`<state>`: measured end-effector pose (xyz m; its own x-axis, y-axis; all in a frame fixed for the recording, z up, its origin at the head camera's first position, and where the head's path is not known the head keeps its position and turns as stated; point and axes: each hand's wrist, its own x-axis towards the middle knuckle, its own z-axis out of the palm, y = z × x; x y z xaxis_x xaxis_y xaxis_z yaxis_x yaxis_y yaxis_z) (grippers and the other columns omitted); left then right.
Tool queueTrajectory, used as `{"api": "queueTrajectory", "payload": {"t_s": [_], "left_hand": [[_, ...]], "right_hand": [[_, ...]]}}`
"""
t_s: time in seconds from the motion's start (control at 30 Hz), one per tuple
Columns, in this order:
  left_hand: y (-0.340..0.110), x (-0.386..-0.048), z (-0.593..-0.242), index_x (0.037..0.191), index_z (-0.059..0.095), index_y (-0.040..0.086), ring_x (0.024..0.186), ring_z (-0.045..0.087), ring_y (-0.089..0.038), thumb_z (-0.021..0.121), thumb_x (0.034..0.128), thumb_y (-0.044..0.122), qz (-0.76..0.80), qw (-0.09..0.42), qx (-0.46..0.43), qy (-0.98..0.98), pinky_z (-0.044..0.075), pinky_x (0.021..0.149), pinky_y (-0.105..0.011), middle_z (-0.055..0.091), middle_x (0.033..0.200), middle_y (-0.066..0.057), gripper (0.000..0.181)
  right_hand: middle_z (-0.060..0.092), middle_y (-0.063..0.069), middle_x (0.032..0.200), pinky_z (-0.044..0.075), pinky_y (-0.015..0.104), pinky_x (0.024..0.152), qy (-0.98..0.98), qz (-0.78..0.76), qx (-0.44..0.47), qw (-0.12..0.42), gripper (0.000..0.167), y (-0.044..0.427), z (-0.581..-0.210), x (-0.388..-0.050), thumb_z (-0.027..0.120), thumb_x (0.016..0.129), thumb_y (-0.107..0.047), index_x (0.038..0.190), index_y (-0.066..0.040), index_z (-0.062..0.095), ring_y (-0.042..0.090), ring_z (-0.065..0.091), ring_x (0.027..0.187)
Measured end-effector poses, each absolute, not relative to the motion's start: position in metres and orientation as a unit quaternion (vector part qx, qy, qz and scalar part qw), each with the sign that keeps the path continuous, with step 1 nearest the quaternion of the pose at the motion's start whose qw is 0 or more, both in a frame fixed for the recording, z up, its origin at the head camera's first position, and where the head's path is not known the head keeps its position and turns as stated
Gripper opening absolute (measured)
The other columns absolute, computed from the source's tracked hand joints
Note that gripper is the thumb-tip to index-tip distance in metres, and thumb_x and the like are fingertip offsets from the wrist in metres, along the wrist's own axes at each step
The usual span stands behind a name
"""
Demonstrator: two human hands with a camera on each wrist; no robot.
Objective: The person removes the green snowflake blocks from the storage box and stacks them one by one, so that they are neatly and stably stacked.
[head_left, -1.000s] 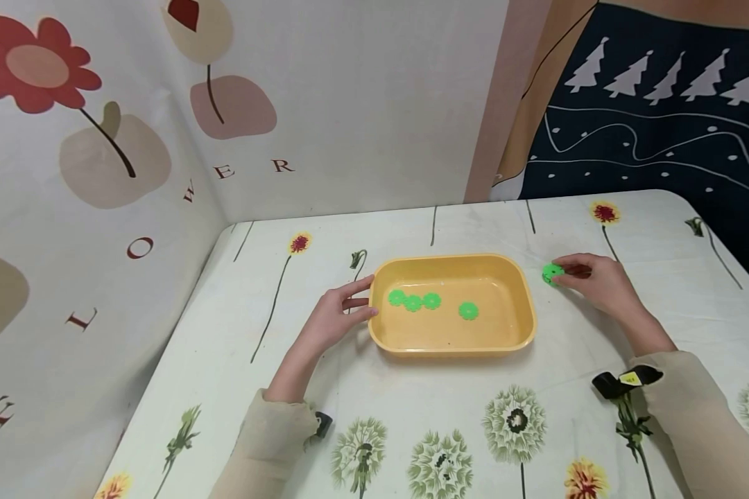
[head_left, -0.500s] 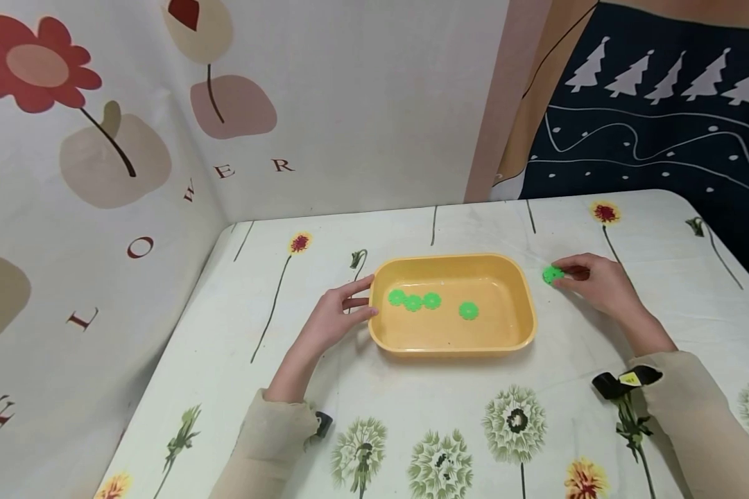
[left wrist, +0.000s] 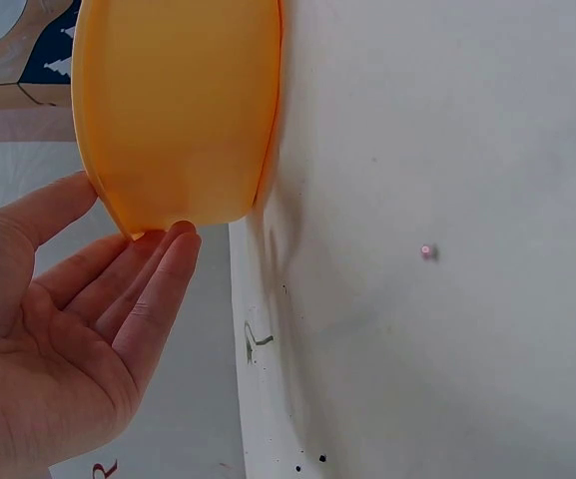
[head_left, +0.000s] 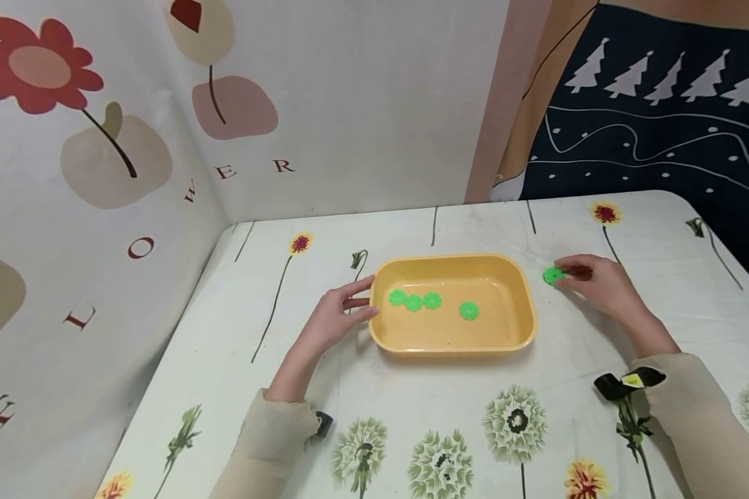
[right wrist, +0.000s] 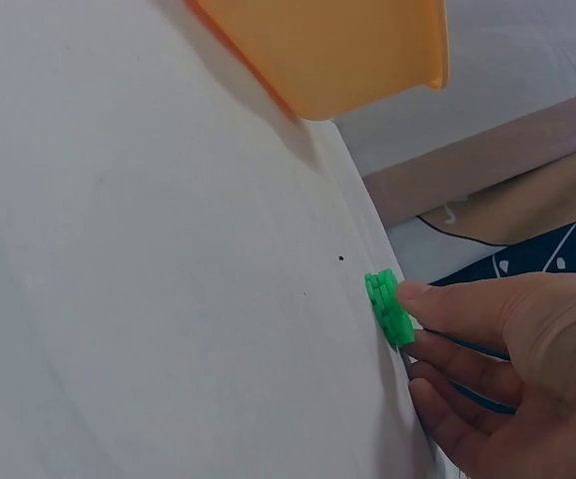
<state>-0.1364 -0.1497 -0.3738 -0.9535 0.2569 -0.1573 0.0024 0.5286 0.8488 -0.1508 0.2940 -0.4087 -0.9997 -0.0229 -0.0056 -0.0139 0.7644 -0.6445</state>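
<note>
A yellow tray [head_left: 452,337] holds several green scalloped discs; three lie close together at its left, and one disc [head_left: 469,310] lies apart near the middle. My left hand [head_left: 336,315] touches the tray's left end with fingers fairly straight; in the left wrist view the fingertips of the hand [left wrist: 78,299] rest against the tray wall [left wrist: 183,120]. To the right of the tray, my right hand [head_left: 599,283] pinches a small stack of green discs [head_left: 553,276] at the tablecloth. In the right wrist view, thumb and fingers of the hand [right wrist: 507,369] grip the stack [right wrist: 389,308].
The table is covered by a white flowered cloth [head_left: 225,388]. Behind it stands a pale printed backdrop [head_left: 374,104], with a dark cloth with white trees [head_left: 649,132] at the right. In the right wrist view, the tray's end [right wrist: 337,50] lies beyond the hand.
</note>
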Motion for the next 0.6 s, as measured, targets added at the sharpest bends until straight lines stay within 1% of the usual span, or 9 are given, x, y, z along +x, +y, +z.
{"api": "queueTrajectory", "payload": {"t_s": [0.07,0.1,0.13,0.2,0.23,0.3,0.33,0.43,0.6], "left_hand": [[-0.150,-0.136,-0.374,0.148,0.049,0.018,0.124,0.063,-0.028,0.074,0.0901,0.013,0.478,0.132,0.078,0.865,0.056,0.098,-0.039,0.050,0.153,-0.005,0.063],[-0.150,-0.136,-0.374,0.148,0.049,0.018,0.124,0.063,-0.028,0.074,0.0901,0.013,0.478,0.132,0.077,0.865,0.056,0.098,-0.039,0.050,0.153,-0.005,0.063],[-0.150,-0.136,-0.374,0.148,0.050,0.019,0.125,0.063,-0.027,0.074,0.0901,0.013,0.478,0.133,0.075,0.865,0.056,0.098,-0.039,0.050,0.153,-0.005,0.063],[-0.150,-0.136,-0.374,0.148,0.050,0.019,0.124,0.063,-0.026,0.074,0.0901,0.013,0.478,0.133,0.071,0.865,0.056,0.098,-0.039,0.050,0.152,-0.004,0.063],[-0.150,-0.136,-0.374,0.148,0.050,0.020,0.124,0.063,-0.026,0.074,0.0901,0.013,0.477,0.134,0.070,0.866,0.056,0.098,-0.039,0.051,0.152,-0.003,0.063],[-0.150,-0.136,-0.374,0.148,0.050,0.019,0.124,0.064,-0.026,0.074,0.0903,0.013,0.477,0.133,0.071,0.866,0.056,0.098,-0.039,0.051,0.152,-0.004,0.063],[-0.150,-0.136,-0.374,0.148,0.050,0.020,0.124,0.064,-0.026,0.074,0.0901,0.013,0.478,0.134,0.068,0.866,0.056,0.098,-0.039,0.051,0.152,-0.003,0.062],[-0.149,-0.137,-0.374,0.148,0.050,0.019,0.125,0.063,-0.026,0.073,0.0903,0.013,0.478,0.134,0.070,0.866,0.056,0.098,-0.039,0.051,0.152,-0.004,0.063],[-0.150,-0.138,-0.375,0.147,0.051,0.021,0.125,0.063,-0.025,0.074,0.0901,0.013,0.476,0.136,0.065,0.866,0.056,0.099,-0.039,0.051,0.152,-0.002,0.062]], "right_hand": [[0.065,0.028,0.123,0.039,0.003,0.071,0.938,-0.347,-0.011,0.003,0.041,0.295,-0.408,-0.150,0.069,0.095,-0.018,0.129,0.003,0.062,0.040,0.061,0.109],[0.065,0.028,0.123,0.041,0.005,0.072,0.937,-0.348,-0.011,0.001,0.040,0.295,-0.408,-0.149,0.068,0.095,-0.018,0.129,0.003,0.062,0.040,0.061,0.109],[0.065,0.028,0.123,0.045,0.009,0.075,0.937,-0.348,-0.010,-0.002,0.040,0.294,-0.408,-0.149,0.068,0.096,-0.018,0.129,0.003,0.062,0.040,0.061,0.109],[0.065,0.028,0.123,0.052,0.021,0.082,0.937,-0.348,-0.007,-0.005,0.039,0.294,-0.407,-0.148,0.067,0.096,-0.018,0.129,0.002,0.061,0.040,0.061,0.110],[0.064,0.028,0.124,0.054,0.029,0.086,0.937,-0.349,-0.005,-0.007,0.039,0.293,-0.406,-0.148,0.067,0.096,-0.017,0.130,0.002,0.061,0.040,0.060,0.111],[0.064,0.028,0.125,0.054,0.044,0.091,0.937,-0.350,0.000,-0.008,0.038,0.292,-0.405,-0.147,0.066,0.097,-0.016,0.130,0.002,0.060,0.041,0.060,0.112],[0.063,0.028,0.126,0.052,0.050,0.093,0.936,-0.353,0.002,-0.009,0.038,0.291,-0.403,-0.147,0.065,0.097,-0.015,0.130,0.002,0.060,0.041,0.059,0.114],[0.062,0.027,0.129,0.049,0.055,0.097,0.933,-0.359,0.007,-0.012,0.037,0.289,-0.400,-0.147,0.064,0.098,-0.015,0.131,0.001,0.060,0.043,0.058,0.117],[0.062,0.026,0.130,0.049,0.056,0.099,0.931,-0.364,0.008,-0.018,0.037,0.286,-0.394,-0.148,0.063,0.099,-0.018,0.131,0.000,0.060,0.043,0.057,0.119]]}}
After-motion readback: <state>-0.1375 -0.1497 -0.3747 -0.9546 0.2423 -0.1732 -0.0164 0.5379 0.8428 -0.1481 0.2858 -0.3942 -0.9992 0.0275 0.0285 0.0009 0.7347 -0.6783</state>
